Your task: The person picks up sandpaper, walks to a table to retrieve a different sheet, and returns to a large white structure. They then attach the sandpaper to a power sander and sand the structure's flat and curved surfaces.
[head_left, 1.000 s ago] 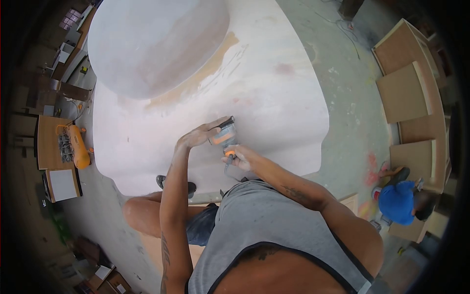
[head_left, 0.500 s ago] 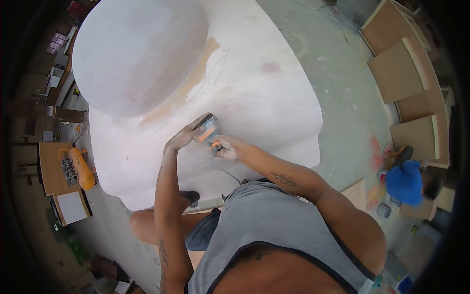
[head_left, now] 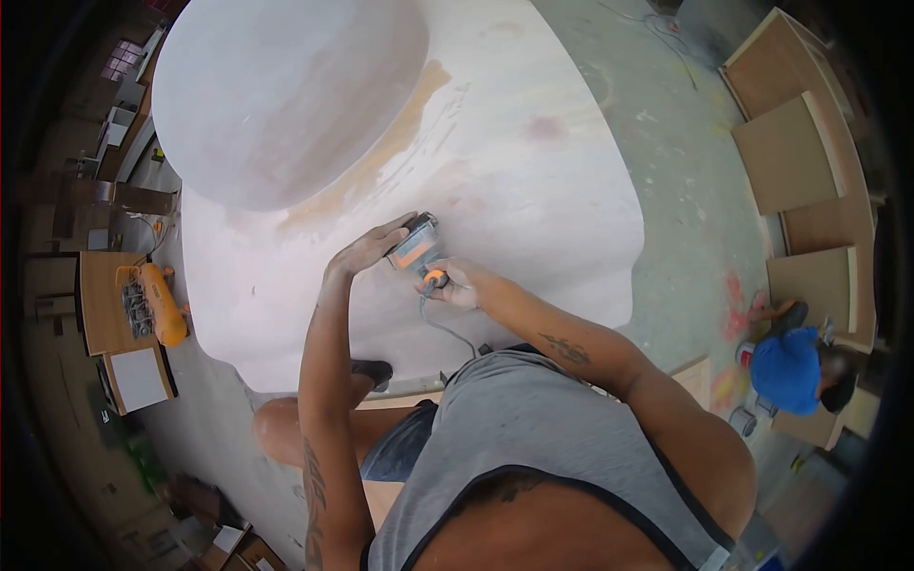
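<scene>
A grey and orange power sander (head_left: 412,251) rests on the large white curved piece (head_left: 533,219). My left hand (head_left: 369,249) lies over the sander's far left end, its fingers along the casing. At the near end, my right hand (head_left: 460,284) is wrapped around the handle, beside an orange ring. A grey cord (head_left: 446,329) runs from that end back toward my waist. The sander's underside is hidden. Beyond it, a big smooth oval dome (head_left: 295,105) rises from the white piece, with a tan patch (head_left: 381,147) along its edge.
An orange air compressor (head_left: 162,305) stands at left beside a wooden cabinet (head_left: 100,295). On the right are unfinished wooden cabinets (head_left: 790,152) and a person in a blue shirt (head_left: 785,369), crouching near cans (head_left: 743,421). Another cord (head_left: 681,52) lies on the floor.
The camera view has shifted slightly, so most things appear displaced. Both hands keep their hold on the sander, which stays in nearly the same place on the white piece.
</scene>
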A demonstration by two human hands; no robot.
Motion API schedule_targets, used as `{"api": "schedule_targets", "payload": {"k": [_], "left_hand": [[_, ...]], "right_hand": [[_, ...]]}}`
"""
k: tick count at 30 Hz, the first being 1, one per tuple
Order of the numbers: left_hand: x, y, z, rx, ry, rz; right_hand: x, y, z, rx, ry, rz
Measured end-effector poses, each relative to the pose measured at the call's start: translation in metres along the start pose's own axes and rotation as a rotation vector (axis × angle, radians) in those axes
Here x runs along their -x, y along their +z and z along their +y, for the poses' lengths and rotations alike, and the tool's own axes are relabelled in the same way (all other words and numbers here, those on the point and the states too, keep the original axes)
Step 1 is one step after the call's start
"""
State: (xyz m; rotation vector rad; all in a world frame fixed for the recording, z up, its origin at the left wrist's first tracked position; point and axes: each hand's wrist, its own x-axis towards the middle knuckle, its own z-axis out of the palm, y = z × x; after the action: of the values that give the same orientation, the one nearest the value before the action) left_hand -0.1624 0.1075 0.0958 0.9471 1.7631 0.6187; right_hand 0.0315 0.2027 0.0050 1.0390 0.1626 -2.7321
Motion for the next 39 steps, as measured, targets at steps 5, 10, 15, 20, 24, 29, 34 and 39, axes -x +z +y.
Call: {"api": "schedule_targets", "payload": {"k": [5, 10, 15, 20, 24, 29, 34, 39], "left_hand": [[-0.011, 0.007, -0.028, 0.12, 0.094, -0.043], [-0.009, 0.006, -0.02, 0.115, 0.033, -0.058], [-0.007, 0.008, -0.026, 0.171, 0.07, -0.044], [-0.004, 0.009, -0.023, 0.115, 0.099, -0.052], [-0.003, 0.015, -0.019, 0.103, 0.095, -0.011], [-0.011, 0.008, -0.029, 0.111, 0.113, -0.069], [-0.011, -0.001, -0.023, 0.184, -0.004, -0.13], [-0.015, -0.003, -0.018, 0.152, -0.095, -0.198]], "right_hand": [[0.004, 0.006, -0.001, 0.032, 0.004, 0.019], [-0.006, -0.004, -0.002, 0.014, 0.039, -0.045], [0.002, 0.005, -0.002, -0.011, -0.011, 0.059], [-0.003, -0.001, -0.004, -0.089, 0.048, 0.024], [-0.003, 0.0, -0.004, -0.062, 0.004, 0.019], [0.005, 0.008, -0.009, -0.098, 0.041, 0.089], [0.005, 0.005, -0.002, -0.088, -0.005, 0.082], [0.005, 0.003, 0.004, -0.07, -0.017, 0.042]]}}
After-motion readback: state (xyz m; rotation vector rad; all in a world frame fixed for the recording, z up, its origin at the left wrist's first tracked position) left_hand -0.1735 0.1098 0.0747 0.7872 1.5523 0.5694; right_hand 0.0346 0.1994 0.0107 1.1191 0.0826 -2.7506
